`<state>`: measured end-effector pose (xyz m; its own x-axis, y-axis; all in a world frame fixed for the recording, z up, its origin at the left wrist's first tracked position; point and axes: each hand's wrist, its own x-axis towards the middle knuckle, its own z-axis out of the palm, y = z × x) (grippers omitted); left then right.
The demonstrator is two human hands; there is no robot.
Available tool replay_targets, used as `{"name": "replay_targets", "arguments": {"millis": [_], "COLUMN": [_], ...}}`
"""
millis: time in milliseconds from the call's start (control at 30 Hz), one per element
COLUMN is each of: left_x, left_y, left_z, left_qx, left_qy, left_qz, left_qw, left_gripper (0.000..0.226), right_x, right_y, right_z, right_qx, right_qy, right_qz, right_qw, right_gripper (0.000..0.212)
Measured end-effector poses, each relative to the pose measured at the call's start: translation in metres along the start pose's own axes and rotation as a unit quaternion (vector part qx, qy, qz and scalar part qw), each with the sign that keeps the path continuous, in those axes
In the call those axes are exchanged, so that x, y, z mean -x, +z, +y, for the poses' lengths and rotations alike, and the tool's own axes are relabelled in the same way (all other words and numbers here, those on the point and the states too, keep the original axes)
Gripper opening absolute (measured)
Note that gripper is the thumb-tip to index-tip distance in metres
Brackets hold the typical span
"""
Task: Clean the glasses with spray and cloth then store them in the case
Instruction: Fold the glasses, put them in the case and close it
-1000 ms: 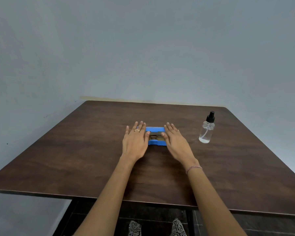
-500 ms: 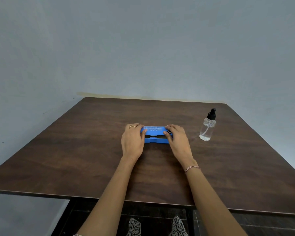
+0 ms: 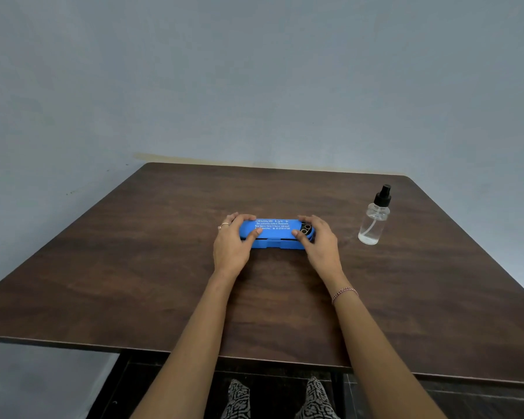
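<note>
A blue glasses case [image 3: 274,232] with white lettering lies in the middle of the brown table [image 3: 133,267]. Its lid is lowered almost onto the base, with a thin gap along the front. My left hand [image 3: 232,246] grips the case's left end, thumb on the lid. My right hand [image 3: 318,241] grips the right end, where a dark bit of the glasses [image 3: 306,228] shows under the lid. A clear spray bottle [image 3: 374,220] with a black nozzle stands upright to the right, apart from my hands. No cloth is in sight.
A grey wall [image 3: 254,86] rises straight behind the table's far edge. The table's near edge runs across the bottom, with patterned trouser legs [image 3: 239,400] showing below it.
My hands went from lying flat beside the open case to gripping its two ends. The lid has come down over the glasses.
</note>
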<state>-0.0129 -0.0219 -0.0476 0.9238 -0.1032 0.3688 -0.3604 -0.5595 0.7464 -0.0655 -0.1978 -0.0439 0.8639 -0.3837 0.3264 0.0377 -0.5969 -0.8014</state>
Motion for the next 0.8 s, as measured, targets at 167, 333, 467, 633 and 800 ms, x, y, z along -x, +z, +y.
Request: {"name": "replay_targets", "arguments": {"millis": [167,333,467,633,800], "left_x": [-0.0009,-0.0008,-0.0010,-0.0007,-0.0011], "left_y": [-0.0009,-0.0029,-0.0035,-0.0038,-0.0034], "left_z": [-0.0023,-0.0016,-0.0018,-0.0031,-0.0049], "left_qx": [0.031,0.040,0.028,0.016,0.042], "left_qy": [-0.013,-0.016,-0.016,-0.014,-0.052], "left_qz": [-0.014,-0.010,-0.007,-0.004,0.035], "left_qw": [0.999,0.999,0.999,1.000,0.997], "left_gripper": [0.029,0.029,0.029,0.031,0.066], "right_x": [-0.0005,-0.0005,-0.0007,-0.0010,-0.0014], "right_y": [0.0003,-0.0003,-0.0008,-0.0012,-0.0005], "right_z": [0.0003,-0.0009,-0.0012,0.0006,0.0017], "right_qx": [-0.039,-0.043,-0.040,-0.035,-0.055], "right_qy": [0.060,0.069,0.065,0.063,0.086], "right_qz": [-0.021,-0.018,-0.020,-0.023,-0.011], "right_qw": [0.997,0.997,0.997,0.997,0.995], "right_gripper": [0.055,0.054,0.054,0.055,0.070]}}
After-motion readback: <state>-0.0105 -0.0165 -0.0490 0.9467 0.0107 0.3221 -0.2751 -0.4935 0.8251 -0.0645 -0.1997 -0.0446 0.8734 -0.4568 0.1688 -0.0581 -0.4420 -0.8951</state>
